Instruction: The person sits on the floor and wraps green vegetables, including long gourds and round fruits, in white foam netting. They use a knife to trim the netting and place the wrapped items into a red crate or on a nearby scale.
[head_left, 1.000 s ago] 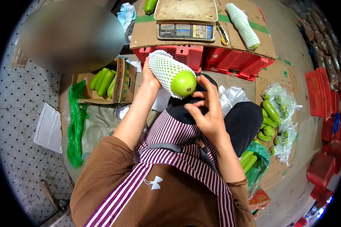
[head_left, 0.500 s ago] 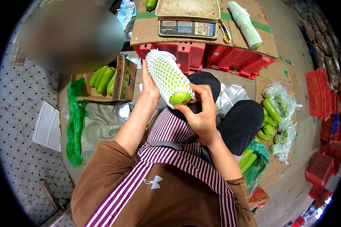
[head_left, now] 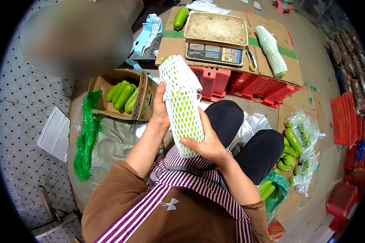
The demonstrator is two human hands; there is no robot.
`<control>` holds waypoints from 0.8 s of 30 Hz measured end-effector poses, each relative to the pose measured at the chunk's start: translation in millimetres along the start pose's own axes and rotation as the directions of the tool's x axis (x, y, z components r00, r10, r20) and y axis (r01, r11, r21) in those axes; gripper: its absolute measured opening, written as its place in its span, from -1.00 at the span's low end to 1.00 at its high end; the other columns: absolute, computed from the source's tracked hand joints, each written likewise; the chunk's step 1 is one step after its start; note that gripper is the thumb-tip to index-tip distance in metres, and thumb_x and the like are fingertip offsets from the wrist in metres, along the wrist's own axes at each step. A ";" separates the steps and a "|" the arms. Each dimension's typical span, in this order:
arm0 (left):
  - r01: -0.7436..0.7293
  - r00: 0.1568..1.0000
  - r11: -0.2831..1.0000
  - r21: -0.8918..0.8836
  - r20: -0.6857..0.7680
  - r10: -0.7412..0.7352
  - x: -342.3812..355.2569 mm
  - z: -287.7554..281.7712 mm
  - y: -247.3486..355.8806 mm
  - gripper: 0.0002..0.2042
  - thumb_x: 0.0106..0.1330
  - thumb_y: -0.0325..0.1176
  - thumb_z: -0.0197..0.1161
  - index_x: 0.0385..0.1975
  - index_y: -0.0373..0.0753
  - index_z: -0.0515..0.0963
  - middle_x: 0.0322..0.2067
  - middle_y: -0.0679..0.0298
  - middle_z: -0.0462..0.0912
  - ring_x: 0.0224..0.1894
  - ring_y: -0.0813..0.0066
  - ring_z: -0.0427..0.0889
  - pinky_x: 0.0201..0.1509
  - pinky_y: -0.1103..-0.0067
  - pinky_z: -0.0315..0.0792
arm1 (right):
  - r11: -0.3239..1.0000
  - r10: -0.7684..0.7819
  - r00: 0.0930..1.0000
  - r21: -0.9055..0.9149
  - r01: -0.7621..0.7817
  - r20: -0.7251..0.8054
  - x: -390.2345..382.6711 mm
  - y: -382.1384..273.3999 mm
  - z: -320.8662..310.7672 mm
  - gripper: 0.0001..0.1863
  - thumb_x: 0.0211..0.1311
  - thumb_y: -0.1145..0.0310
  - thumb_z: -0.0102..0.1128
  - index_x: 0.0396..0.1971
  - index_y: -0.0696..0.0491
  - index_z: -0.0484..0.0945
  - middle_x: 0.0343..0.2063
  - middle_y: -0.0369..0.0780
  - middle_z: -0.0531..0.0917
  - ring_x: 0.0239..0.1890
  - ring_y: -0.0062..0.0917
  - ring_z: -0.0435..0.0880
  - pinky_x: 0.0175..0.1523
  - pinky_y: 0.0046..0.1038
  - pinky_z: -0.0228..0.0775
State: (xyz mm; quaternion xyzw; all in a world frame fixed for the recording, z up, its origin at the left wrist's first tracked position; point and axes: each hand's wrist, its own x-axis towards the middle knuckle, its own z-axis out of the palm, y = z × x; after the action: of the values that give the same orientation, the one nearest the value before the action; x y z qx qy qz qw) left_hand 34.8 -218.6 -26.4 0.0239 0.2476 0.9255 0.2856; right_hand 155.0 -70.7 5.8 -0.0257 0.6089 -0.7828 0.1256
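Note:
A long green gourd in a white foam net sleeve (head_left: 183,117) is held upright at a slight tilt above my lap. My left hand (head_left: 161,104) grips its left side around the middle. Around the lower right side my right hand (head_left: 206,139) is closed, thumb across the front of the net. The net reaches over the near end, and its folded upper part bunches near the far end, where a little bare green skin shows. The fingers behind the gourd are hidden.
Ahead, a scale (head_left: 215,52), a utility knife (head_left: 251,60), a bare gourd (head_left: 181,18) and another netted gourd (head_left: 271,50) lie on cardboard over red crates (head_left: 253,87). A carton (head_left: 144,101) of gourds stands left; bagged gourds (head_left: 293,141) lie right.
The net now covers the near end, which was bare before. My right hand has moved from fingering that end to gripping the side. The view has shifted, showing more of the cardboard top.

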 end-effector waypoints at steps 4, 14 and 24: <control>0.145 0.985 0.988 0.062 0.086 -0.150 -5.2 -20.9 2.3 -0.09 0.15 0.35 0.16 0.34 -0.24 0.19 0.17 -0.06 0.46 0.09 -0.02 0.56 0.17 0.05 0.45 | 0.928 0.038 0.993 0.364 -0.077 0.114 -3.5 33.6 -8.2 -0.11 0.22 0.40 0.27 0.42 0.17 -0.10 0.22 -0.12 0.40 0.24 -0.44 0.42 0.30 -0.41 0.27; 0.377 0.853 0.851 0.367 -0.496 -0.164 17.3 -100.5 26.2 -0.31 0.30 0.17 -0.03 0.30 -0.19 0.29 0.20 0.03 0.44 0.19 0.02 0.47 0.31 0.10 0.33 | 0.823 -0.559 0.756 -0.341 0.455 -0.341 -106.6 -26.6 -38.6 -0.64 0.09 0.41 0.25 -0.07 0.17 0.56 -0.20 -0.02 0.61 -0.12 -0.17 0.62 0.00 -0.26 0.46; 0.709 0.581 0.279 0.647 -0.761 0.289 35.6 -298.8 -13.0 -0.28 0.16 -0.10 0.37 0.25 -0.37 0.28 0.12 0.05 0.47 0.12 0.10 0.50 0.13 0.22 0.43 | 0.687 -0.088 -0.340 0.190 -0.701 -0.936 -456.1 251.3 -171.9 -0.69 0.18 0.20 0.19 -0.20 0.09 0.64 -0.41 -0.04 0.70 -0.28 -0.21 0.69 -0.11 -0.29 0.50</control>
State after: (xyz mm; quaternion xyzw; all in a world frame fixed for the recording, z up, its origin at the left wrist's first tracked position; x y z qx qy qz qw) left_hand -43.7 -323.0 -297.8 -0.2554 0.8301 0.4460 0.2161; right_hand 604.4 139.0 -228.2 0.7328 0.6184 -0.2257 -0.1722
